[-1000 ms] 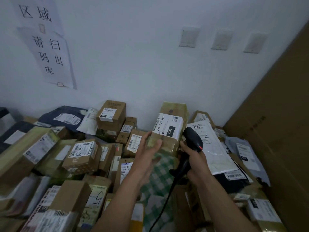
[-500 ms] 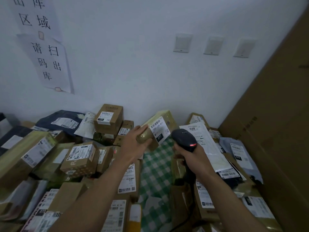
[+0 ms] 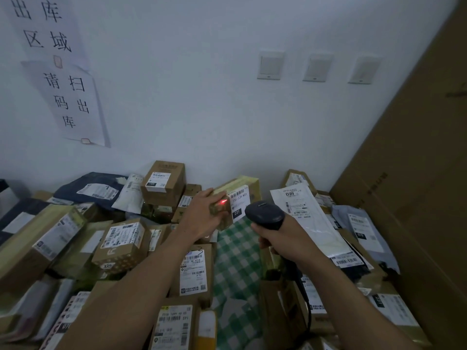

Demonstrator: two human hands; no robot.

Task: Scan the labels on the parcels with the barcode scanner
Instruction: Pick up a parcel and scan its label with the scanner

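Observation:
My left hand [image 3: 202, 215] grips a yellowish-brown cardboard parcel [image 3: 246, 184] at its near end and holds it raised over the pile. Its white label [image 3: 240, 199] reads 231 and faces the scanner. A red scanner dot glows on the box's left part, just beside the label. My right hand [image 3: 283, 239] holds the black barcode scanner [image 3: 264, 214] by its handle, with the head just right of the parcel and aimed at it. The scanner's cable hangs down beneath my right wrist.
Labelled cardboard boxes [image 3: 121, 245] and plastic mailers [image 3: 310, 218] are heaped left and right on a green checked cloth [image 3: 236, 269]. A large cardboard panel [image 3: 417, 173] leans at the right. The white wall behind carries paper signs [image 3: 68, 97] and three switches [image 3: 270, 65].
My left hand carried the parcel away from me and lowered it toward the pile. The scanner followed, and its red dot now shows on the box.

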